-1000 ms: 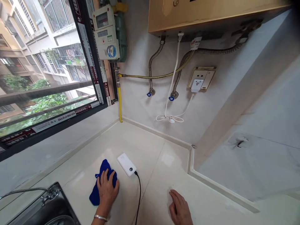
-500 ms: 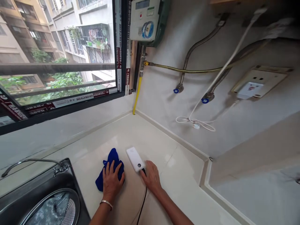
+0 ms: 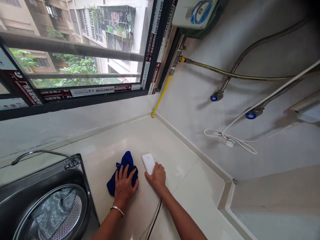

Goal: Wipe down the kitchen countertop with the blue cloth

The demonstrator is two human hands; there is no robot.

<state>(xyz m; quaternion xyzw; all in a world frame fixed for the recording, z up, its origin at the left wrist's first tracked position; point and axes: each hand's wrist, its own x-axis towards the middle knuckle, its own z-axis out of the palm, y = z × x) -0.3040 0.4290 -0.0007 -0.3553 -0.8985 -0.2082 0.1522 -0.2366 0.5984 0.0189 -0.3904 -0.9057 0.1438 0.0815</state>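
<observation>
My left hand [image 3: 124, 185] lies flat, fingers spread, on a crumpled blue cloth [image 3: 123, 166] on the cream countertop [image 3: 180, 186]. Just to its right, my right hand [image 3: 157, 176] curls over the near end of a small white power bank [image 3: 148, 162] and grips it. A black cable [image 3: 154, 220] runs from under that hand back towards me. The near end of the power bank is hidden by my fingers.
A steel sink [image 3: 47, 206] with a strainer and a tap [image 3: 42, 154] sits at the left. A window [image 3: 72, 63] lines the far left wall. Gas pipe [image 3: 160, 100], flexible hoses with blue valves [image 3: 214, 98] and a looped white cord [image 3: 230, 140] hang on the right wall.
My right hand has travelled from the bare counter to the power bank and closed over its near end. The view has swung left and down, bringing the sink into sight.
</observation>
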